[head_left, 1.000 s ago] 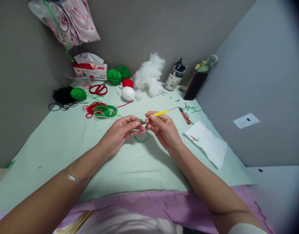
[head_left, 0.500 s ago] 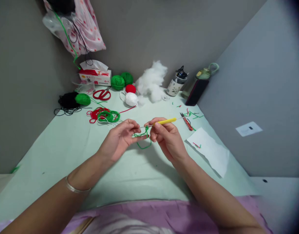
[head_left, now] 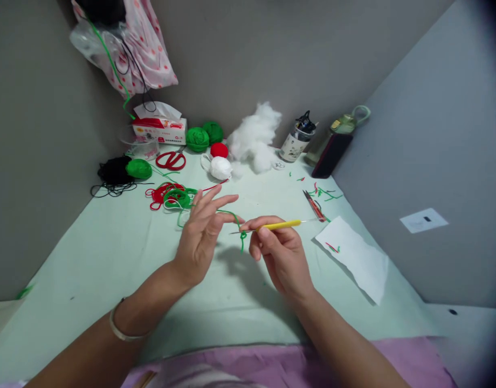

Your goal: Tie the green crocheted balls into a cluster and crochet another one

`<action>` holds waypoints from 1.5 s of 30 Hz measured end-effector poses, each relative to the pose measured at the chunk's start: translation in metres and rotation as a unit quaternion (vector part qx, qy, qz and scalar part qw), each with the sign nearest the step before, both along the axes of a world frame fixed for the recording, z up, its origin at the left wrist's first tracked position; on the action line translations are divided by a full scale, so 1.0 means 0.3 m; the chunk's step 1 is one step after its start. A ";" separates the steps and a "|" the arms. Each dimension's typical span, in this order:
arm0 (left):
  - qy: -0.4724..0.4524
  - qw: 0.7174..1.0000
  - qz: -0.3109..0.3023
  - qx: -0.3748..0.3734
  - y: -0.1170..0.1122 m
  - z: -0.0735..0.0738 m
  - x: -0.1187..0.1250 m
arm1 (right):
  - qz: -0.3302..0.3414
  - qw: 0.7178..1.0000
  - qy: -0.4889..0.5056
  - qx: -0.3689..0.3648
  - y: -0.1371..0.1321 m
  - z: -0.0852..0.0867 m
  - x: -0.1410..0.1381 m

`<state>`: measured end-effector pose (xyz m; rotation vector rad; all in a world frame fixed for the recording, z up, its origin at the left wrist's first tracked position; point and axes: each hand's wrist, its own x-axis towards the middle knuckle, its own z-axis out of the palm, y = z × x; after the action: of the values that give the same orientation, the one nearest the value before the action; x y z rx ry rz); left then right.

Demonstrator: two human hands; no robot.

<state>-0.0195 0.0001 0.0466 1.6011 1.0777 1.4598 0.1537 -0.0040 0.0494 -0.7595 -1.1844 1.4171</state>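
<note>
My right hand is closed around a crochet hook with a yellow handle. The hook's metal tip points left. A small knotted loop of green yarn sits on the shaft near that tip, its short tail hanging down. My left hand is open with its fingers spread, left of the tip. Green yarn runs by its index finger, which reaches toward the hook. Behind the left hand lies a loose tangle of red, green and white yarn, partly covered by its fingers.
Along the back are a tissue box, red scissors, green yarn balls, a white yarn ball, white stuffing and a pen cup. At right are a phone, thread snips and white paper.
My left hand has let go of the green yarn loop and spread its fingers. The loop now hangs small from the hook. My right hand has moved slightly down with the hook.
</note>
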 end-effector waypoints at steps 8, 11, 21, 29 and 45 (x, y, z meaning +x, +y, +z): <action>-0.188 0.944 -0.122 -0.243 -0.018 0.017 0.049 | -0.120 0.977 -0.102 0.142 -0.016 -0.001 0.011; -0.227 0.929 -0.123 -0.266 -0.014 0.017 0.056 | -0.122 0.973 -0.105 0.165 -0.015 0.000 0.002; -0.256 0.914 -0.104 -0.297 -0.025 0.003 0.062 | -0.179 0.876 -0.305 0.328 -0.025 -0.049 0.028; -0.360 0.833 -0.177 -0.382 -0.018 0.038 0.047 | -0.148 0.942 -0.186 0.238 -0.010 -0.011 0.039; -0.344 0.850 -0.169 -0.360 -0.015 0.040 0.047 | -0.123 0.975 -0.096 0.157 0.000 -0.007 0.032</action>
<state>-0.0054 -0.0044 0.0585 0.5984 0.7218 1.0519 0.1633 -0.0040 0.0472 -0.7989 -1.3723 0.9401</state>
